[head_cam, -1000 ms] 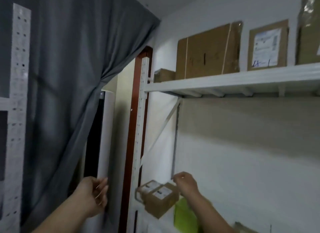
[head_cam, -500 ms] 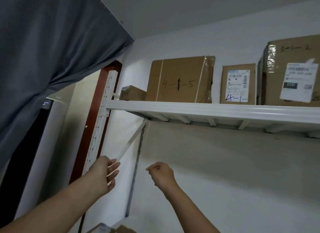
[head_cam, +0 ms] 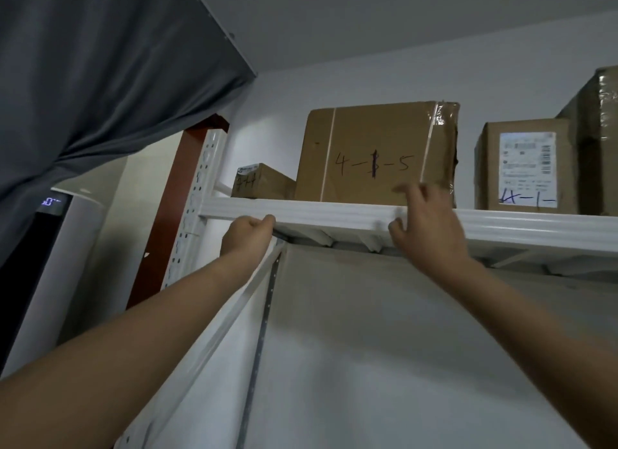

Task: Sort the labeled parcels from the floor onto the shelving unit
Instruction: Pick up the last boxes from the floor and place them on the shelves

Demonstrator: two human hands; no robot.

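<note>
Change since half a second ago: both hands have risen from below the shelf to its front rail; the view has tilted further up.

Item 1, left hand (head_cam: 249,234): fingers curled, knuckles against the underside of the shelf rail (head_cam: 334,214). Whether it grips the lip or only touches it cannot be told.

Item 2, right hand (head_cam: 428,224): fingers apart and loosely bent, holding nothing, thumb at the rail, fingertips over the lower right corner of the large box; motion-blurred, so contact with the box is uncertain.

Item 3, large box (head_cam: 374,147): brown cardboard, taped, hand-marked "4-1-5", standing on the top shelf.

Item 4, small box (head_cam: 264,181): low, just left of the large box, near the perforated upright (head_cam: 200,187).

Item 5, labelled box (head_cam: 525,167): white printed label, to the right, apart from the large box.

Item 6, taped box (head_cam: 598,131): at the right edge, touching the labelled box.

Item 7, grey curtain (head_cam: 100,64): upper left.
</note>
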